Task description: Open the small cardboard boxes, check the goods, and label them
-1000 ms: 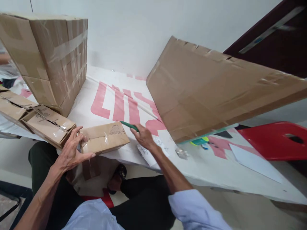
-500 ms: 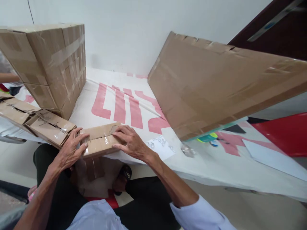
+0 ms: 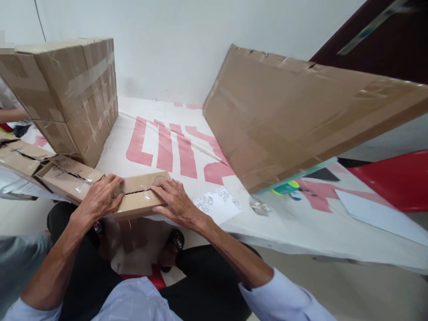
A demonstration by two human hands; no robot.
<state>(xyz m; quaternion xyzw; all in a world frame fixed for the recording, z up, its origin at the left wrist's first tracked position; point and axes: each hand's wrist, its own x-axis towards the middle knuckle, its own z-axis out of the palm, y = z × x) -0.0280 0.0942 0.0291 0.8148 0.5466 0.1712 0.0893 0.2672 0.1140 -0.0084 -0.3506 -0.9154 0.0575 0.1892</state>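
A small brown cardboard box point(image 3: 137, 203) lies at the table's front edge, a dark slit running along its top. My left hand point(image 3: 105, 196) is bent over the left end, its fingertips pressed on the top by the slit. At the other end, my right hand point(image 3: 174, 198) grips the box with thumb on the near side and fingers over the top. Just left of it, and partly hidden by my left hand, sits another box with printed writing point(image 3: 63, 176), in a row with more opened boxes.
Stacked taped cartons point(image 3: 76, 89) stand at the back left. A big cardboard sheet or carton point(image 3: 284, 116) leans at the right. Near my right hand are a paper with drawings point(image 3: 217, 205) and a clear plastic bag point(image 3: 259, 206). Another person's arm point(image 3: 13, 116) shows at far left.
My left hand has shifted up and over the box's left end, its fingers now more curled. My right hand has moved slightly left along the box. The view has shifted a little.
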